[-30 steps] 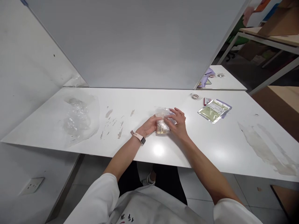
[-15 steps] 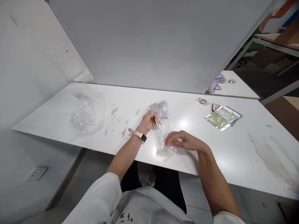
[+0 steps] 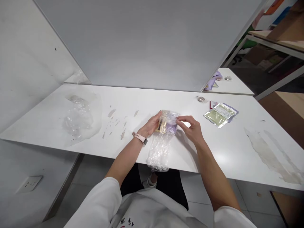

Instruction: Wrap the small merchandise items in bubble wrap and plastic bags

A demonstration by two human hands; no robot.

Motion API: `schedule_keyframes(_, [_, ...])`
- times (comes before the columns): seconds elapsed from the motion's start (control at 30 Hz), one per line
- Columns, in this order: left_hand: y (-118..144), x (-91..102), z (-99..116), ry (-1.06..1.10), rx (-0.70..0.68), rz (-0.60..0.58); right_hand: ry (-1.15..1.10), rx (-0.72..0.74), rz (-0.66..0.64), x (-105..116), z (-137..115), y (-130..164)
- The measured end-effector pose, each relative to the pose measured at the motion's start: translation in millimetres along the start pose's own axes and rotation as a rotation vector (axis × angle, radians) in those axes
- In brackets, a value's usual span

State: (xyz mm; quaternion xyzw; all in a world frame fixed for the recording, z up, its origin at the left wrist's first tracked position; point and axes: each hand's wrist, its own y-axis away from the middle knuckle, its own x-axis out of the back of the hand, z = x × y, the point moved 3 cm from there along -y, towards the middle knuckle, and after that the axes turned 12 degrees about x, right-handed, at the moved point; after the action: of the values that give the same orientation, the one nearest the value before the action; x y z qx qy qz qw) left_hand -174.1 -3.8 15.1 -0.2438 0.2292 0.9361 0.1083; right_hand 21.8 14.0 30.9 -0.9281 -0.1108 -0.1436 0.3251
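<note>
In the head view, clear bubble wrap (image 3: 158, 152) runs from between my hands down over the table's front edge. Its upper part covers a gold and purple packet (image 3: 171, 127), whose exact kind I cannot make out. My left hand (image 3: 152, 124) grips the packet's left side through the wrap, thumb on top. At the upper right corner, my right hand (image 3: 190, 126) pinches the bubble wrap between thumb and fingers. The packet is tilted up a little above the white table (image 3: 128, 98).
On the left lies a crumpled heap of clear plastic wrap (image 3: 79, 118). To the right are a silver-green sachet (image 3: 219, 114) over a purple one, a small red packet (image 3: 213, 104) and a small round wrapped item (image 3: 201, 99). A grey panel (image 3: 147, 44) stands behind the table.
My right hand has moved up from the wrap's lower part to the packet's upper right corner. The bubble wrap's tail now hangs past the table edge, and the packet's purple side faces up more.
</note>
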Motion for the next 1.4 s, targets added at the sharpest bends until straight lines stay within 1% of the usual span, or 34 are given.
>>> schedule_keyframes(0.1, [3, -4.2, -1, -0.065, 0.027, -0.102, -0.246, -0.216, 0.121, 5, 10, 1])
schedule_keyframes(0.2, [7, -3.7, -4, -0.165, 0.062, -0.147, -0.474, -0.333, 0.251, 13, 20, -2])
schedule_keyframes(0.27, [9, -1.7, -6, -0.248, 0.099, -0.155, -0.564, -0.384, 0.398, 21, 31, -3])
schedule_keyframes(0.37, [12, 1.1, -5, -0.366, 0.115, -0.157, -0.612, -0.413, 0.671, 36, 52, -1])
schedule_keyframes(0.4, [12, 2.0, -4, -0.383, 0.106, -0.141, -0.613, -0.408, 0.729, 40, 58, 0])
schedule_keyframes(0.43, [12, 2.9, -3, -0.384, 0.096, -0.118, -0.608, -0.398, 0.754, 43, 62, 1])
schedule_keyframes(0.53, [10, 5.2, 0, -0.318, 0.061, -0.016, -0.528, -0.348, 0.722, 47, 63, 2])
schedule_keyframes(0.6, [8, 5.5, 1, -0.247, 0.015, 0.045, -0.427, -0.338, 0.688, 42, 54, 3])
schedule_keyframes(0.63, [6, 5.3, 1, -0.209, -0.015, 0.070, -0.388, -0.364, 0.649, 37, 49, 3])
schedule_keyframes(0.67, [5, 4.7, 1, -0.172, -0.043, 0.084, -0.366, -0.410, 0.583, 29, 43, 4])
schedule_keyframes(0.7, [3, 3.5, 0, -0.140, -0.060, 0.081, -0.363, -0.469, 0.483, 20, 37, 4])
schedule_keyframes(0.77, [0, 0.3, -3, -0.104, -0.060, 0.043, -0.408, -0.569, 0.235, -2, 27, 6])
schedule_keyframes(0.8, [0, -1.1, -4, -0.101, -0.053, 0.021, -0.441, -0.579, 0.139, -12, 23, 8])
schedule_keyframes(0.83, [-1, -1.8, -5, -0.108, -0.045, 0.010, -0.473, -0.564, 0.074, -19, 19, 8])
schedule_keyframes(0.87, [0, -1.7, -5, -0.122, -0.041, 0.018, -0.500, -0.534, 0.040, -24, 17, 9])
schedule_keyframes(0.93, [1, 1.0, -3, -0.152, -0.049, 0.074, -0.522, -0.467, 0.030, -27, 15, 8])
schedule_keyframes(1.03, [2, 6.8, 2, -0.176, -0.066, 0.159, -0.502, -0.422, 0.033, -23, 17, 8])
schedule_keyframes(1.17, [2, 11.4, 5, -0.168, -0.060, 0.196, -0.512, -0.414, 0.002, -19, 21, 8])
schedule_keyframes(1.27, [1, 12.1, 2, -0.140, -0.016, 0.158, -0.544, -0.421, -0.015, -20, 23, 10])
schedule_keyframes(1.4, [1, 11.1, -1, -0.119, 0.034, 0.023, -0.628, -0.471, -0.057, -20, 20, 11])
